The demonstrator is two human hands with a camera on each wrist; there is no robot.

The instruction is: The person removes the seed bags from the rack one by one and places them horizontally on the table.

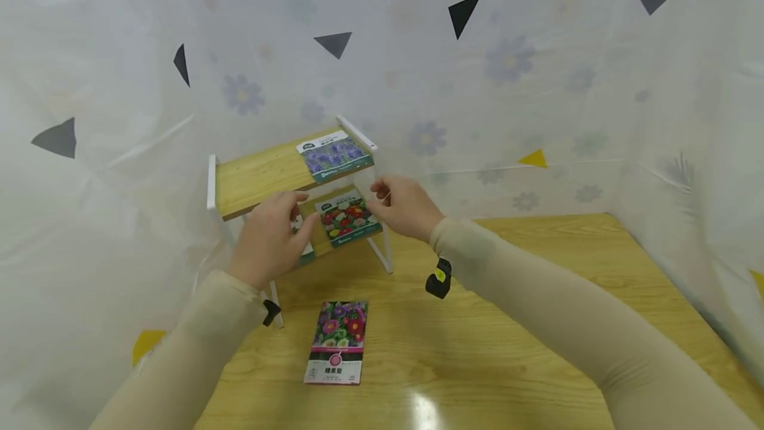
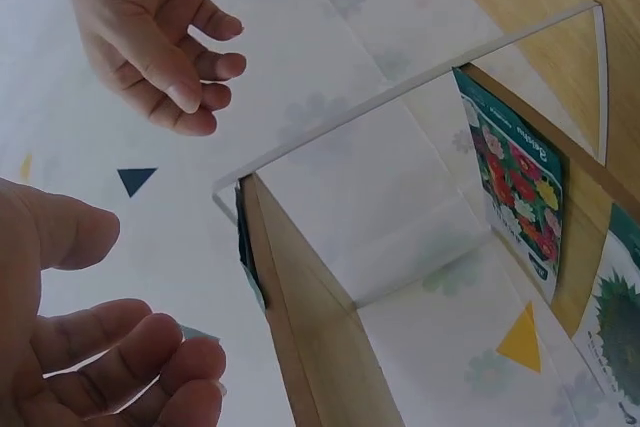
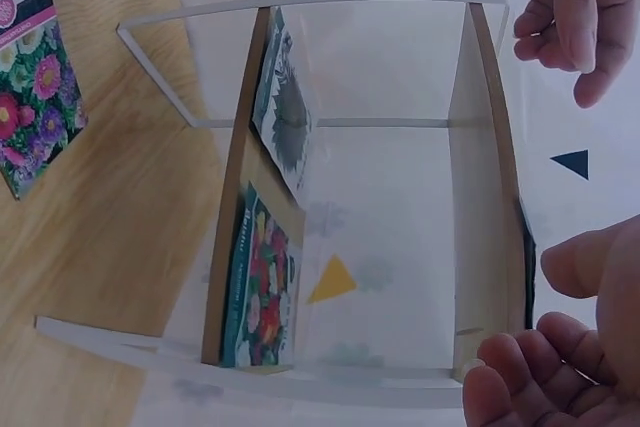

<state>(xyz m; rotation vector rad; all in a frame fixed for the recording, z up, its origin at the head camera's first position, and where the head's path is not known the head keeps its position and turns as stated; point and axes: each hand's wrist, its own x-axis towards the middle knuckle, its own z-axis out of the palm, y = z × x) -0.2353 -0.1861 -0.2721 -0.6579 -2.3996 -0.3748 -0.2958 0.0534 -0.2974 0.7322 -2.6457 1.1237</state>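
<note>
A two-tier wooden rack with white metal legs holds a purple-flower packet point(image 1: 334, 154) on the right of its upper shelf point(image 1: 262, 174). On the lower shelf lie a red-flower packet point(image 1: 347, 221) and, partly hidden behind the left hand, a second packet point(image 3: 286, 112). The left hand point(image 1: 271, 237), fingers loosely bent and holding nothing, is in front of the upper shelf's front edge. Near the rack's right end is the right hand point(image 1: 408, 208), its fingers bent and empty. Both wrist views show gaps between thumb and fingers; contact with the rack cannot be told.
A pink-and-white flower packet point(image 1: 336, 344) lies flat on the wooden table point(image 1: 507, 350) in front of the rack. Behind hangs a pale flowered sheet point(image 1: 406, 85) with dark and yellow triangles. The rack's white leg point(image 1: 384, 254) stands below the right hand.
</note>
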